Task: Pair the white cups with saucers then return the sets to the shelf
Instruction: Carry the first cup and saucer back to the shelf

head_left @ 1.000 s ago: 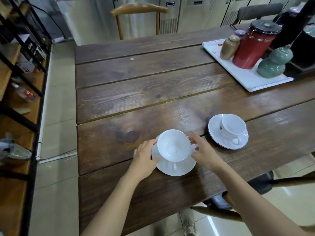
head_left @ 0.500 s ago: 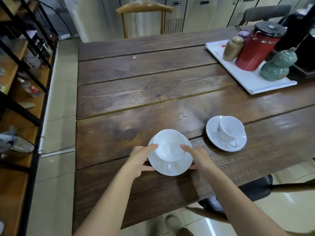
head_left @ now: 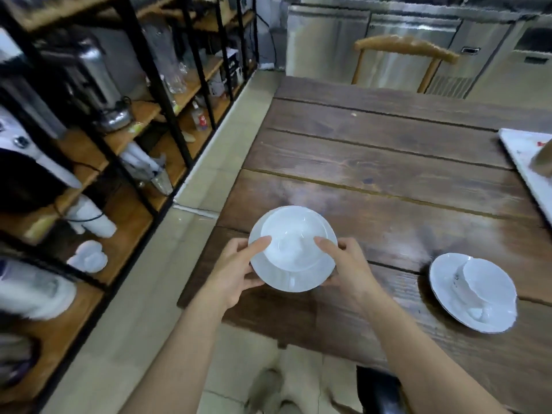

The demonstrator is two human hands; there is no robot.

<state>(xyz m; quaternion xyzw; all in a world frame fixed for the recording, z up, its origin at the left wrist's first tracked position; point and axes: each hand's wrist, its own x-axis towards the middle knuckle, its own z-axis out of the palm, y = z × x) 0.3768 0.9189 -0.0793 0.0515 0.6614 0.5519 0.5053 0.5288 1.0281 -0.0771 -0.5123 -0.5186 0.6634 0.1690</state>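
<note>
Shelving (head_left: 125,138) of black metal frame and wooden boards fills the left third of the frame, crowded with blurred kitchen things: a metal appliance at upper left, glassware further back, and on a low board at lower left some white crockery (head_left: 88,256) too smeared to tell apart. Pale floor tiles (head_left: 215,162) run between the shelving and the counter.

At lower centre the left hand (head_left: 236,271) grips the left rim of a white saucer (head_left: 268,276), thumb lying on top against the side of the white cup (head_left: 294,243) and the other fingers curled underneath. The cup sits upright in the middle of that saucer, its hollow facing the camera. The set lies over the near left corner of the brown plank counter (head_left: 388,162); whether it is lifted off the wood or touching it cannot be told. The right hand (head_left: 348,265) mirrors the left one, closed on the saucer's right rim with the thumb on top touching the cup's other side.

Well apart to the right, in the lower right of the frame, a second saucer (head_left: 442,276) rests on the counter with a second cup (head_left: 481,282) on it, handle toward the near edge. A white tray (head_left: 525,153) pokes in at the right edge. At upper right, a wooden chair (head_left: 406,46) stands at the counter's far side before steel cabinets (head_left: 328,40).
</note>
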